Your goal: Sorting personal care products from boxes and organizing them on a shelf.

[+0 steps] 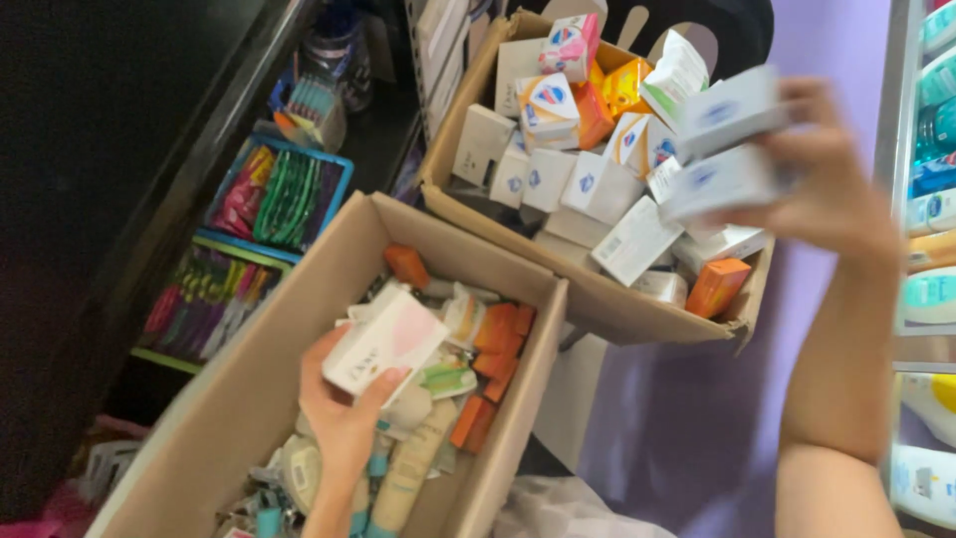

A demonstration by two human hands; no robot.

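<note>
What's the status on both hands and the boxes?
Left hand grips a white-and-pink soap box over the near carton. Right hand holds two white boxes above the far carton. Nothing blocks either hand.

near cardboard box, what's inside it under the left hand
The near cardboard box holds small orange boxes, tubes and packets. The left hand grips a white soap box above them. Whatever lies beneath the hand and deeper down is covered.

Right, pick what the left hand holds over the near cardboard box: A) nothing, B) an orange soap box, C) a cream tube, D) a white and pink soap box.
D: the left hand grips a white and pink soap box above the near cardboard box.
</note>
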